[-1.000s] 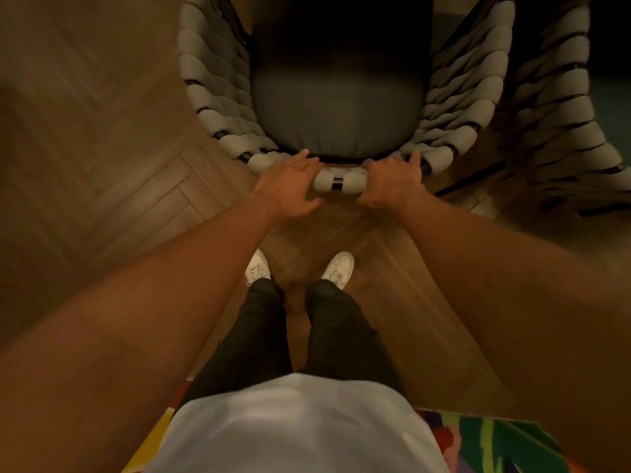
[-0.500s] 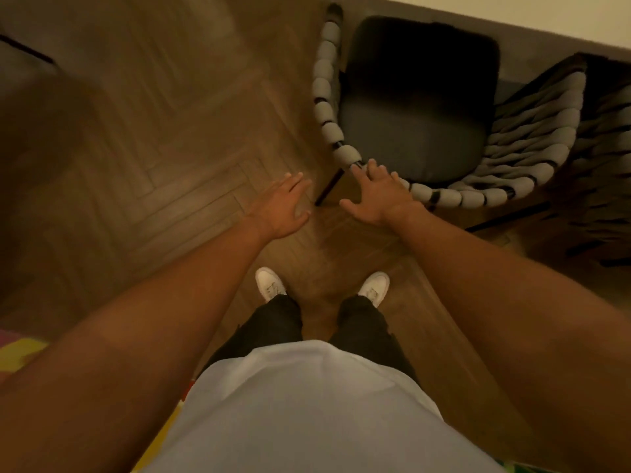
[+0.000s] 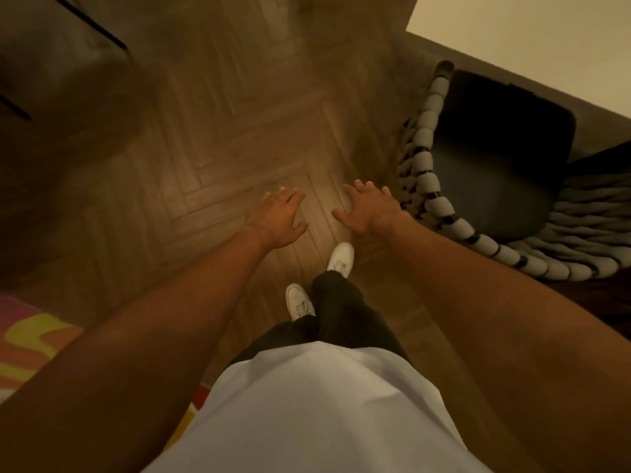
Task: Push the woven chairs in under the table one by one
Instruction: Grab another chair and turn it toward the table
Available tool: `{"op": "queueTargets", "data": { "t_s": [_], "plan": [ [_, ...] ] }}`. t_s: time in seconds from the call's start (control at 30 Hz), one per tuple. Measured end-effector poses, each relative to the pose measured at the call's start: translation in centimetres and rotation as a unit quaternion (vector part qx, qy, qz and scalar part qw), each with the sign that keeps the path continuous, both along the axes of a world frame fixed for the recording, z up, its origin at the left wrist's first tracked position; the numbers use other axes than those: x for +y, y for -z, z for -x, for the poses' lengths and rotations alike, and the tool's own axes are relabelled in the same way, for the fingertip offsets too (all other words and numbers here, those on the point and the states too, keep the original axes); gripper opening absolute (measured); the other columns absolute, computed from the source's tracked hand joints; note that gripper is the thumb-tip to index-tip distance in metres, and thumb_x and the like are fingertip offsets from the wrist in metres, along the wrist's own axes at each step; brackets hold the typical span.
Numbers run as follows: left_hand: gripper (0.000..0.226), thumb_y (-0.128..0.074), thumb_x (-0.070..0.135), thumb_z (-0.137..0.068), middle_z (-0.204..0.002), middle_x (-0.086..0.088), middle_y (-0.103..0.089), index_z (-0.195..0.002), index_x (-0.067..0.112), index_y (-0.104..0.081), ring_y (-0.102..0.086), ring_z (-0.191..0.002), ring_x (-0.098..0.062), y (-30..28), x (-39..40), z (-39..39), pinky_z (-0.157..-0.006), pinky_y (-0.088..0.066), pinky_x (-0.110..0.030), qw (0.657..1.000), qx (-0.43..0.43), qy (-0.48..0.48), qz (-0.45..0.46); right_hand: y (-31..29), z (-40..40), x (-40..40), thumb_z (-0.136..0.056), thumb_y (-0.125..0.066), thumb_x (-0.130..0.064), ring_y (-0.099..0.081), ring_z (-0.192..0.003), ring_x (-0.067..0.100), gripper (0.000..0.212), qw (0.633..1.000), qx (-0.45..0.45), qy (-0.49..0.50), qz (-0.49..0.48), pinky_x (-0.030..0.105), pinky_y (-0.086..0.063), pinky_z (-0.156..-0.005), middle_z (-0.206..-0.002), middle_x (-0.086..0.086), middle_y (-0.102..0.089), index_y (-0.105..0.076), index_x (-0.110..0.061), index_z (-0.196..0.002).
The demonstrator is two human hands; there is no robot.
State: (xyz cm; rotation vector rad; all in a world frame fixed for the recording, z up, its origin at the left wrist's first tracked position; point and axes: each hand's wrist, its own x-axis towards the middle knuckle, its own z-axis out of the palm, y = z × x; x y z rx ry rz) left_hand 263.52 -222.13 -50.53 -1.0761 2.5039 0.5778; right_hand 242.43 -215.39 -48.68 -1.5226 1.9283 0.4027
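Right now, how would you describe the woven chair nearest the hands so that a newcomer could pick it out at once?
Start at the pale table top in the upper right corner. Below its edge stands the woven chair, on the herringbone wood floor, just right of the open right hand. Its dark seat cushion ringed by thick grey rope loops sets it apart from the bright rug at lower left.
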Motion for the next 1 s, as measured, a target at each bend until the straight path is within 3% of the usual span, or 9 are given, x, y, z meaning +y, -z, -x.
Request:
{"op": "queueTargets", "data": {
  "t_s": [0.47,0.8,1.0],
  "plan": [
    [0.072,-0.049,0.051,-0.098,-0.162,-0.008,-0.027,-0.156,0.016,-0.026,-0.023,-0.15,-0.028,-0.7,-21.5,9.4,-0.121,-0.017,-0.045,1.0,-0.008,0.024,0.009,0.4,8.3,-19.4,-0.1,-0.034,-0.064,-0.015,-0.154,0.032,0.078,0.999,-0.009,0.044,-0.022,0.054,-0.012,-0.124,-0.168,0.01,-0.016,-0.02,-0.017,-0.161],
    [0.07,-0.051,0.051,-0.096,-0.16,-0.008,-0.032,-0.154,0.017,-0.031,-0.027,-0.149,-0.029,-1.7,-34.7,15.6,-0.119,-0.02,-0.046,0.999,0.017,0.04,0.017,-1.3,13.5,-32.2,-0.099,-0.035,-0.063,-0.027,-0.149,0.034,0.076,0.998,-0.013,0.068,-0.007,0.055,-0.02,-0.121,-0.164,0.012,-0.028,-0.031,-0.015,-0.157],
    [0.071,-0.05,0.051,-0.097,-0.161,-0.009,-0.03,-0.155,0.017,-0.027,-0.026,-0.149,-0.03,-0.4,-44.1,18.8,-0.118,-0.019,-0.046,0.996,0.005,0.092,0.007,-1.4,16.0,-40.4,-0.1,-0.035,-0.064,-0.024,-0.151,0.033,0.076,0.994,-0.01,0.108,-0.004,0.054,-0.019,-0.122,-0.165,0.012,-0.024,-0.027,-0.016,-0.159]
  ]
}}
